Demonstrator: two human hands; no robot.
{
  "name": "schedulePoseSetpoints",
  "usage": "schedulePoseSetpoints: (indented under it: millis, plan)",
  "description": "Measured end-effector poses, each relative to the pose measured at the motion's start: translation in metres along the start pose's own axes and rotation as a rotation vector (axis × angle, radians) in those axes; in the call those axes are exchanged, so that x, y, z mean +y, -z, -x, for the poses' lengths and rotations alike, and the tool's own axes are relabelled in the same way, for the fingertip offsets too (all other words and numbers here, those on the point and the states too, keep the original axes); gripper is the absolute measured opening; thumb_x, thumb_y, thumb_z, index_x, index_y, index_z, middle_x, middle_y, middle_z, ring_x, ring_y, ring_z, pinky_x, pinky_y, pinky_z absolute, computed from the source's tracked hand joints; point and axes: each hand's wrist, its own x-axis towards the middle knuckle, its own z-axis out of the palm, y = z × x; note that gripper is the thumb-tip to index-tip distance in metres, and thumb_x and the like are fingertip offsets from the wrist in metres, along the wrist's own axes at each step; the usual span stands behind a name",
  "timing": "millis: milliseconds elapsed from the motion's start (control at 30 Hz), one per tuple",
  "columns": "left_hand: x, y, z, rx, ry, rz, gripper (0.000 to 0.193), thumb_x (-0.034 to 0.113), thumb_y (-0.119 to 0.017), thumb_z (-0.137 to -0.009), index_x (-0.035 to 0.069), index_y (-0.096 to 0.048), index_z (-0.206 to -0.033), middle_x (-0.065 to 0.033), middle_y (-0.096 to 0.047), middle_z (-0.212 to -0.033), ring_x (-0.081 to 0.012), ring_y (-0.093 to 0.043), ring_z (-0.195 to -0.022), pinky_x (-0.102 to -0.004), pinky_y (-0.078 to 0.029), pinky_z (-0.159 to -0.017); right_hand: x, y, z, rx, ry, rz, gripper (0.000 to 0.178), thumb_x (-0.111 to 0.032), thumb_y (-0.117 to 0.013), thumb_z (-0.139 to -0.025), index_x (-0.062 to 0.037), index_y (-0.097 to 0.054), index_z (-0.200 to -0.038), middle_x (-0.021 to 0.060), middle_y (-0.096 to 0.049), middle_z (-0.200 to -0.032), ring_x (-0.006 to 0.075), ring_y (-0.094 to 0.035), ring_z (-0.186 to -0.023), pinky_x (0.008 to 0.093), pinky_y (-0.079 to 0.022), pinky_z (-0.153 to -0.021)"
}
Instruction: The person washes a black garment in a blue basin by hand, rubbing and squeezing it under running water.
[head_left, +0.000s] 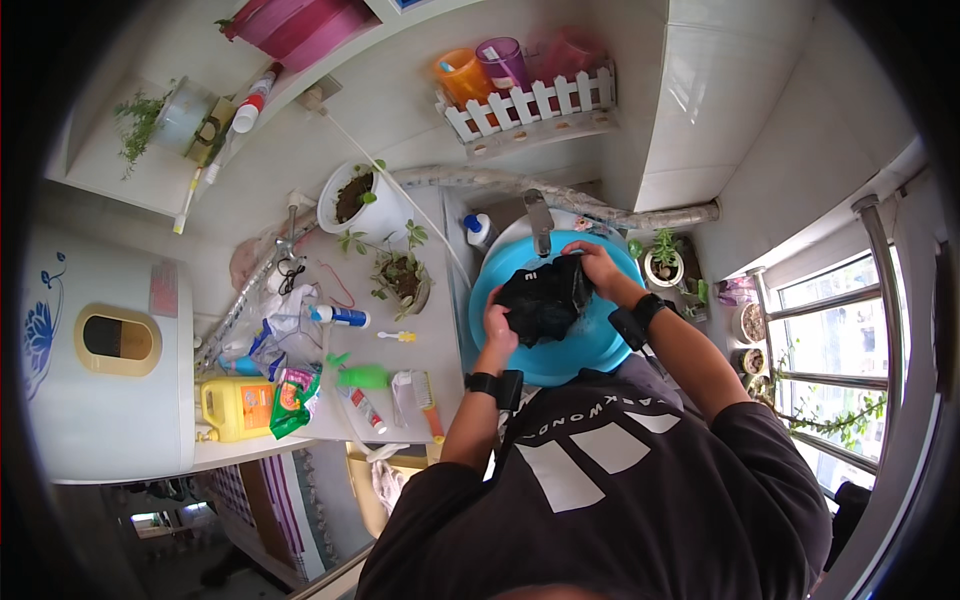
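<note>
A bunched black cloth [540, 305] with a small white mark near its top is held over a light-blue basin [492, 352]. My left hand [499, 325] grips its left edge, with the fingers partly hidden by the fabric. On the upper right side my right hand [598, 268] is closed around the cloth's edge. A metal faucet [539, 222] stands at the basin's far side, just beyond the cloth. Some water shows in the basin around the fabric. Both wrists wear black straps with small boxes.
Left of the basin, a counter holds a potted plant [402, 278], a blue-and-white tube [340, 316], a brush [430, 405] and a yellow jug [237, 408]. A white pot [362, 199] sits farther back. Metal window bars [835, 380] line the right, beside several small pots.
</note>
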Motion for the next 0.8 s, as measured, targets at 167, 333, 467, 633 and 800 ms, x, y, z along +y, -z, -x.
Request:
schedulePoseSetpoints:
  millis: [167,333,467,633,800]
  plan:
    - [0.006,-0.08,0.022,-0.221,0.113,0.267,0.04,0.043,-0.048,-0.097,0.011,-0.057,-0.12,-0.0089,-0.06,-0.12,-0.0268,-0.057,-0.113,-0.0405,-0.043,-0.102,0.027,-0.036,0.007,0.343,0.124,0.608,0.038,-0.019,-0.032,-0.095,-0.0024,-0.066,-0.099,0.0241,-0.065,-0.104,0.0429,-0.063,-0.097,0.0473,-0.049,-0.09]
    - [-0.01,-0.053,-0.006,0.016,0.122,0.042,0.037,0.047,-0.052,-0.098,0.011,-0.059,-0.1,-0.0025,-0.061,-0.092,-0.0182,-0.06,-0.087,-0.0333,-0.05,-0.08,0.041,-0.087,0.027,0.249,0.293,0.957,0.036,-0.03,-0.043,-0.092,-0.003,-0.067,-0.086,0.0263,-0.066,-0.093,0.0458,-0.063,-0.084,0.0508,-0.052,-0.08]
    - [-0.01,-0.054,-0.003,0.089,-0.114,-0.111,0.024,0.032,-0.061,-0.097,0.008,-0.06,-0.095,-0.0037,-0.061,-0.088,-0.0164,-0.06,-0.079,-0.031,-0.05,-0.072,0.064,-0.057,-0.013,0.121,0.463,1.384,0.028,-0.029,-0.047,-0.092,-0.0099,-0.067,-0.09,0.0248,-0.066,-0.088,0.0432,-0.065,-0.078,0.0515,-0.054,-0.07]
    - [0.001,-0.039,0.013,-0.01,-0.045,-0.377,0.037,0.039,-0.062,-0.095,0.003,-0.062,-0.101,-0.0004,-0.057,-0.092,-0.0115,-0.052,-0.085,-0.0288,-0.044,-0.075,0.089,0.028,-0.063,0.291,0.21,1.552,0.025,-0.031,-0.054,-0.091,-0.0168,-0.069,-0.107,0.0226,-0.068,-0.093,0.0416,-0.067,-0.08,0.0467,-0.056,-0.072]
    - [0.011,-0.007,-0.009,-0.069,0.024,-1.259,0.047,0.044,-0.059,-0.093,0.002,-0.059,-0.115,-0.0131,-0.062,-0.111,-0.0298,-0.056,-0.108,-0.0395,-0.043,-0.095,0.074,0.083,-0.071,0.478,-0.314,0.636,0.046,-0.037,-0.062,-0.081,-0.0005,-0.067,-0.109,0.0259,-0.065,-0.113,0.041,-0.064,-0.1,0.0418,-0.053,-0.089]
